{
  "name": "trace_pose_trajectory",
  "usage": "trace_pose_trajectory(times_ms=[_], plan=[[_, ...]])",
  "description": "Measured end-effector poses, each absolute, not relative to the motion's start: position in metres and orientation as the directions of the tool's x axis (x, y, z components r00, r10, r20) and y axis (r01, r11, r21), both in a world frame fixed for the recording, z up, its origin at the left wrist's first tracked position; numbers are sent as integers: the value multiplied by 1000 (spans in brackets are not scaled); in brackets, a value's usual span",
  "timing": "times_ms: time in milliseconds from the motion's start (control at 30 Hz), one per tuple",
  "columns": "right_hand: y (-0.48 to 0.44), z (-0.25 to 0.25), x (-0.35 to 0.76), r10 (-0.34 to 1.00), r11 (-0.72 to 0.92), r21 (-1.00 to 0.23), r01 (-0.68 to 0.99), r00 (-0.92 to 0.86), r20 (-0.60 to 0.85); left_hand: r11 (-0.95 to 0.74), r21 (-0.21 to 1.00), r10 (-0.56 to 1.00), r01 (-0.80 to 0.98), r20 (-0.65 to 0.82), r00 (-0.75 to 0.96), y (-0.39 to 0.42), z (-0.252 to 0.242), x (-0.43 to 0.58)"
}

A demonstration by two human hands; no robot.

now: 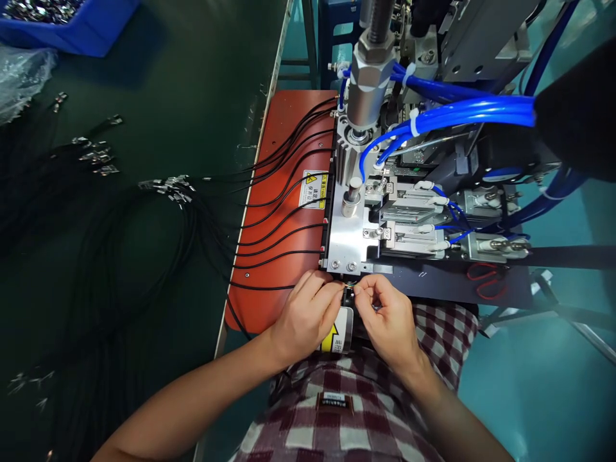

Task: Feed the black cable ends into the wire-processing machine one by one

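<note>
My left hand (305, 314) is closed around the end of a black cable (264, 287), just in front of the machine's metal block (344, 247). Fine coloured wires (350, 284) show between the fingertips of both hands. My right hand (391, 317) pinches at these wires with thumb and forefinger, its other fingers curled. Below the hands sits a label with a yellow arrow (332, 339), partly covered by my left hand. Several more black cables (283, 232) run across the orange-red plate (269, 308) into the left side of the block.
Coiled black cables with shiny metal connectors (171, 186) lie on the dark green table (192, 58). A blue bin (91, 29) of metal parts stands at the far left, beside a clear plastic bag (24, 77). Blue air hoses (471, 110) and red-handled scissors (486, 282) are at right.
</note>
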State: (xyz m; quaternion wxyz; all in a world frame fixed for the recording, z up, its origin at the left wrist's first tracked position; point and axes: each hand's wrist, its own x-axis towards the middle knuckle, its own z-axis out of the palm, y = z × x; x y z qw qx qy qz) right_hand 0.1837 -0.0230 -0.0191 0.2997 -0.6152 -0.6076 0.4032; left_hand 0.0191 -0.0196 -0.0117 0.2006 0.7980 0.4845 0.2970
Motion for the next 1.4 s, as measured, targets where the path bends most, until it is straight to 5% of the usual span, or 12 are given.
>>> trace_pose_trajectory(times_ms=[100, 300, 533, 1033, 1400], plan=[[-21, -19, 184, 983, -136, -861, 490, -44, -180, -447, 605, 894, 660, 272, 357, -20, -12, 19], [-13, -25, 191, 880, -441, -884, 151, -120, -460, -443, 614, 896, 653, 275, 350, -20, -14, 19], [-23, -29, 182, 964, -266, -943, 199, 46, -262, -461, 607, 887, 647, 297, 354, -20, -14, 19], [-12, -35, 176, 826, -562, -804, -193, -84, -557, -477, 574, 879, 665, 291, 379, -21, -16, 18], [-24, -41, 176, 920, -392, -919, -53, -26, -391, -489, 574, 871, 657, 283, 401, -22, -13, 17]])
